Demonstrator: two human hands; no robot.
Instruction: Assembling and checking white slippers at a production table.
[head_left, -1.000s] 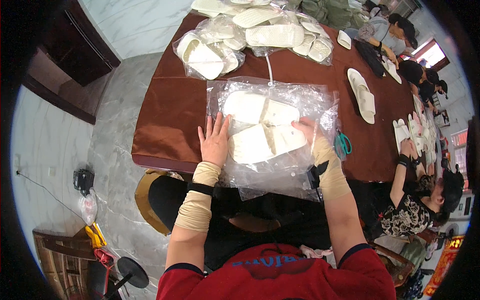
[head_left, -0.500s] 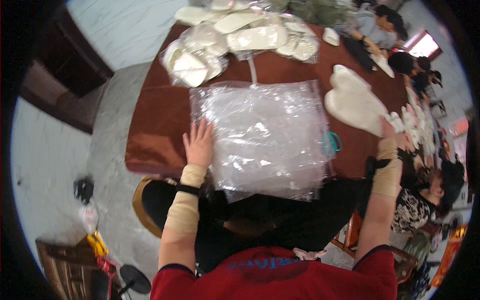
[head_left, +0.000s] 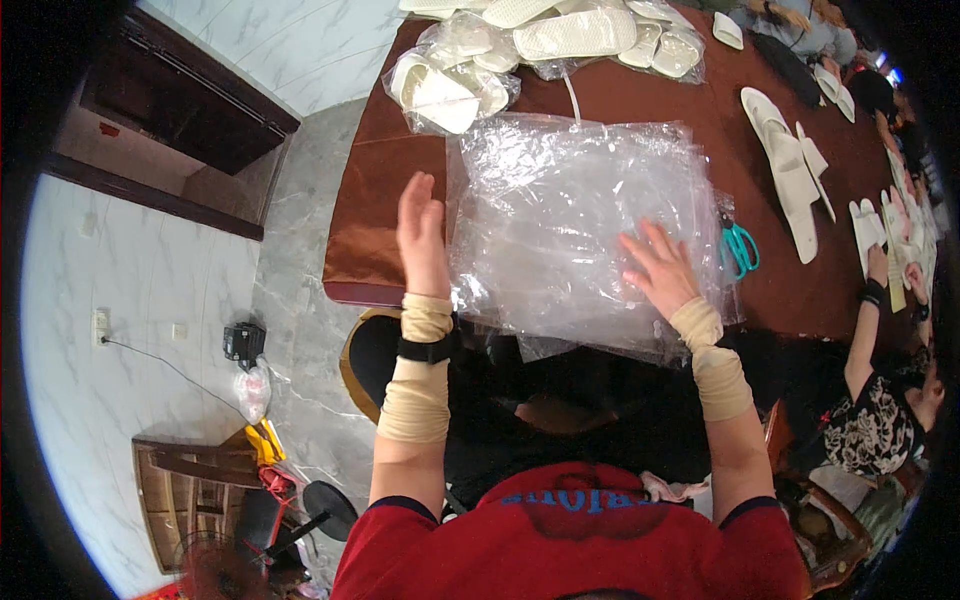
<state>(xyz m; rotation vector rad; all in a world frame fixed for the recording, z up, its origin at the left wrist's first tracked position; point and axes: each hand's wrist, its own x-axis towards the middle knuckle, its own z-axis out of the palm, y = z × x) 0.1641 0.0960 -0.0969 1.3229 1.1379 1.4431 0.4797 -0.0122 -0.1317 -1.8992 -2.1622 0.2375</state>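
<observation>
A stack of clear plastic bags (head_left: 570,215) lies flat on the brown-covered table in front of me. My left hand (head_left: 422,238) is raised at the stack's left edge, open, its fingers stretched out and holding nothing. Over the right part of the bags is my right hand (head_left: 662,270), open with the fingers spread; whether it touches the plastic I cannot tell. Close by the stack's right edge lie scissors with teal handles (head_left: 740,250), their blades hidden. Farther right, a pair of cream slippers (head_left: 785,170) rests on the cloth.
Bagged cream slippers (head_left: 575,35) are heaped along the table's far side. At the right, another person's hands (head_left: 878,265) are beside more slippers (head_left: 900,230). A black box (head_left: 244,344) and a white plastic bag (head_left: 252,390) stand on the floor at left.
My right hand has come left from the slippers to over the bags. The slippers now lie on the table, let go. My left hand has lifted and turned edge-on beside the stack.
</observation>
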